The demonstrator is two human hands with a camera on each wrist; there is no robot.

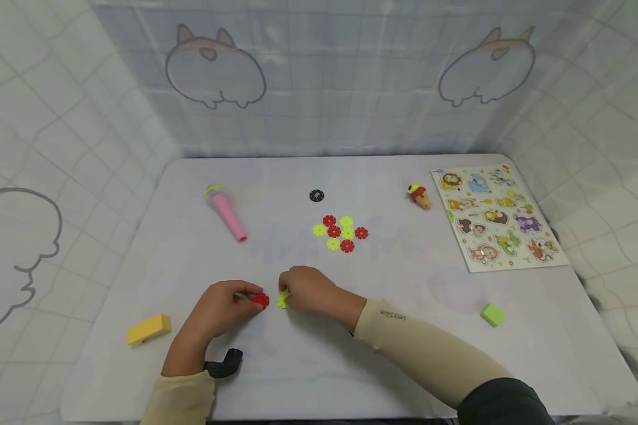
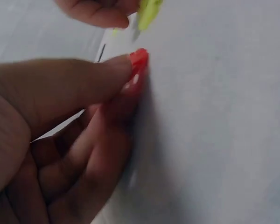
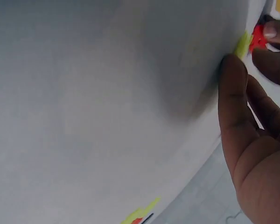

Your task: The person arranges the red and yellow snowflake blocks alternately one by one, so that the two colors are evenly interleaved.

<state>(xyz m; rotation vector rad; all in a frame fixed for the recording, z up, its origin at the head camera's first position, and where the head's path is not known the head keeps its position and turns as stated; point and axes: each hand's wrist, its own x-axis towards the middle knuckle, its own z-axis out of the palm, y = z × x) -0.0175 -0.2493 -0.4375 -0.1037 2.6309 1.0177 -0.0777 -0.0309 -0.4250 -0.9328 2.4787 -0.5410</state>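
Observation:
Near the middle of the table, my left hand (image 1: 224, 308) pinches a red notched disc (image 1: 261, 300) between thumb and fingers. Close on its right, my right hand (image 1: 309, 289) holds a yellow-green notched disc (image 1: 282, 300) by its edge. A small gap separates the two discs in the head view. In the left wrist view the red disc (image 2: 140, 63) stands edge-on past the thumb, partly hidden by it. The right wrist view shows the yellow-green disc (image 3: 242, 45) at the fingertips. Farther back lies a loose group of red discs (image 1: 347, 245) and yellow-green discs (image 1: 319, 231).
Behind the group lies a black round chip (image 1: 316, 195). A pink toy microphone (image 1: 228, 215) and a yellow block (image 1: 149, 329) are at left. To the right are a small red-and-brown toy (image 1: 419, 196), an animal puzzle board (image 1: 497, 215) and a green block (image 1: 492, 314).

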